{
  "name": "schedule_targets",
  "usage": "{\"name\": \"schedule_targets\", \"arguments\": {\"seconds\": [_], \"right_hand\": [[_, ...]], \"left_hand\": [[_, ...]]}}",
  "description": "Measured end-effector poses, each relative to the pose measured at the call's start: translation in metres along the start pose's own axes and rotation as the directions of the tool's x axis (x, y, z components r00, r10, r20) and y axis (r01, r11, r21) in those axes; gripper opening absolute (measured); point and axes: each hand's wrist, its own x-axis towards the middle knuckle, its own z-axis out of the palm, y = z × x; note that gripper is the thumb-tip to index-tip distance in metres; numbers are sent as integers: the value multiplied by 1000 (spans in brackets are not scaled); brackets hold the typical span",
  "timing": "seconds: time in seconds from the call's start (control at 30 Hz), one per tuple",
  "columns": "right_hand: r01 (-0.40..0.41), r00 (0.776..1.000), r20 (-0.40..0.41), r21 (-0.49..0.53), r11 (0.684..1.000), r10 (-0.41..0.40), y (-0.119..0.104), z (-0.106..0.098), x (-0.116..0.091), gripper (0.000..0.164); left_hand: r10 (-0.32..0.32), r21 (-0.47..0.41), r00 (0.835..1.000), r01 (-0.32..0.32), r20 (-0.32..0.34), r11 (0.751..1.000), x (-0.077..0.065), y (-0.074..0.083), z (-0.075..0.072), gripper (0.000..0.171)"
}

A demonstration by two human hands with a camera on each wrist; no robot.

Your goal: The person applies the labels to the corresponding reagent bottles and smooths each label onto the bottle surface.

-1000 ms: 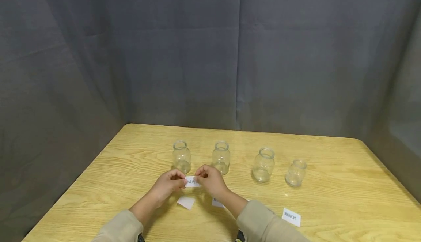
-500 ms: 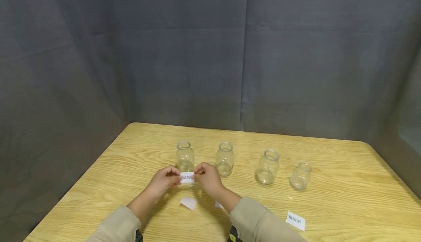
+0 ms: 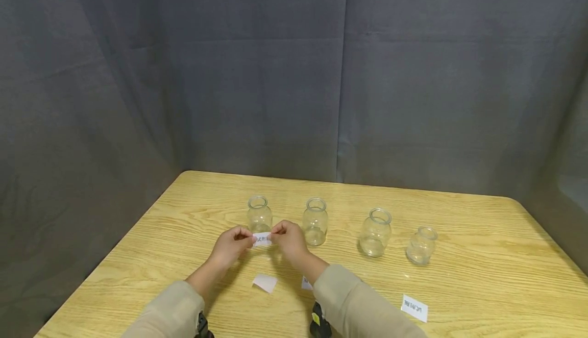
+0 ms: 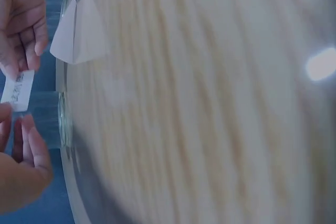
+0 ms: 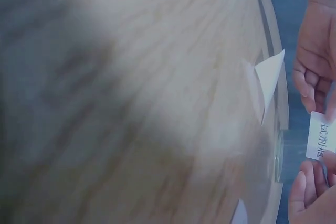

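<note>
In the head view, a small white label (image 3: 262, 239) with dark printed characters is stretched level between both hands. My left hand (image 3: 229, 246) pinches its left end between thumb and fingers, while my right hand (image 3: 291, 242) pinches the right end. Just behind it stands the leftmost clear glass jar (image 3: 260, 214), its lower front covered by the label and fingertips. Whether label and glass touch, I cannot tell. Both wrist views also show the label (image 4: 18, 90) between the fingertips, its print visible in the right wrist view on the label (image 5: 318, 136).
More glass jars stand rightward in a row: one jar (image 3: 315, 221), a tilted-looking jar (image 3: 374, 233) and a smaller jar (image 3: 420, 246). On the wooden table (image 3: 184, 215) lie a curled blank paper piece (image 3: 265, 283), a label (image 3: 307, 283) partly behind the right arm, and another label (image 3: 415, 308).
Both hands have moved the label forward and up in view, nearer the leftmost jar, and it now overlaps the jar's lower part. The head view has shifted slightly. The other jars stay put.
</note>
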Motion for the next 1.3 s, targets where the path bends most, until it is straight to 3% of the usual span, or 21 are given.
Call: {"name": "schedule_targets", "arguments": {"seconds": [0.4, 0.7, 1.03, 1.3], "right_hand": [[7, 998, -66, -84, 996, -12, 2, 8, 9, 8], [3, 995, -96, -141, 990, -17, 3, 12, 12, 7], [39, 984, -167, -113, 993, -58, 4, 19, 12, 8], [42, 988, -140, -143, 989, -62, -1, 18, 11, 6]], "left_hand": [[-6, 44, 994, 11, -113, 999, 5, -1, 4, 11], [10, 91, 991, 2, -132, 996, 7, 1, 2, 10], [18, 111, 991, -3, -129, 994, 10, 1, 3, 9], [17, 117, 991, -1, -135, 993, 11, 4, 0, 9]]}}
